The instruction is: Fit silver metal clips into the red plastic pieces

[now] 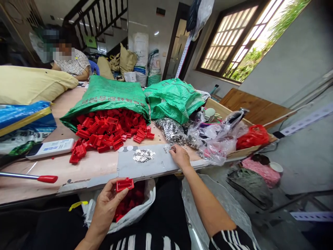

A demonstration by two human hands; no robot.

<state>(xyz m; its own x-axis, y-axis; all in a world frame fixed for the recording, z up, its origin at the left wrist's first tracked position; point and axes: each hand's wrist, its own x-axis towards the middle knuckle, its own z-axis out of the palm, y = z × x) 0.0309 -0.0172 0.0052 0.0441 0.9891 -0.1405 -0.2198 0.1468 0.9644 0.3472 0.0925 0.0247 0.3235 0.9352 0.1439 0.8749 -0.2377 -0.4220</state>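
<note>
Between thumb and fingers, my left hand holds a red plastic part over a white sack of similar red parts. My right hand rests at the table edge with its fingertips pinched beside small metal bits; whatever they hold is too small to name. A pile of flat silvery pieces lies on a grey mat to the left of that hand. Behind it, red parts spill from a green sack, and more metal pieces lie under a second green sack.
On the left lie a red-tipped lever, a white box and a yellowish sack. Plastic bags and a wooden tray stand at the right. Across the table sits a person.
</note>
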